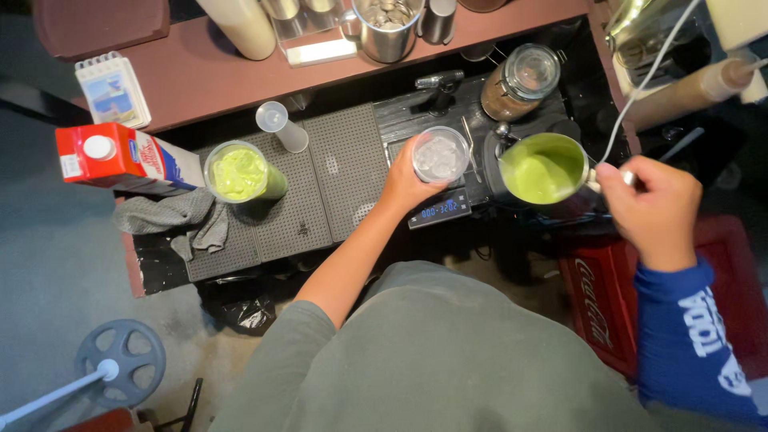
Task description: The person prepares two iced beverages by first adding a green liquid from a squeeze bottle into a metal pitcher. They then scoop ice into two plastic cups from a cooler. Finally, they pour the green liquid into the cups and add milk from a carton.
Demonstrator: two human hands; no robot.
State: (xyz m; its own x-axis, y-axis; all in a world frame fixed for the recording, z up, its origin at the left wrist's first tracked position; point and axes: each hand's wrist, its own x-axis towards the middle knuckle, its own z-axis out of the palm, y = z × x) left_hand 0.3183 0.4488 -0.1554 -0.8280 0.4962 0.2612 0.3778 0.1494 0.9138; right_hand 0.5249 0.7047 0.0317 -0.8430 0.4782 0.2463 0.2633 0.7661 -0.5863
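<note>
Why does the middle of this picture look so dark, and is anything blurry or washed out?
Head view: the black counter swallows light, so detail is lost around the glass jar; the green liquid in the metal pitcher and the iced cup in the left hand stay bright; the scale's display glows; the right hand is sharp; edges bend slightly.

This is a drinks counter in a small café or stall. The landmark is the digital scale (pixel 438 210) on the dark work surface. Left of it lie grey perforated bar mats (pixel 320 180), a clear cup of green drink (pixel 239 172), a grey cloth (pixel 186 218) and a red-and-white milk carton (pixel 120 158). Right of it stands a metal pitcher of green liquid (pixel 544 168). Behind it, a glass jar of brown powder (pixel 518 82) and a reddish shelf (pixel 200 76) holding metal canisters.
</note>
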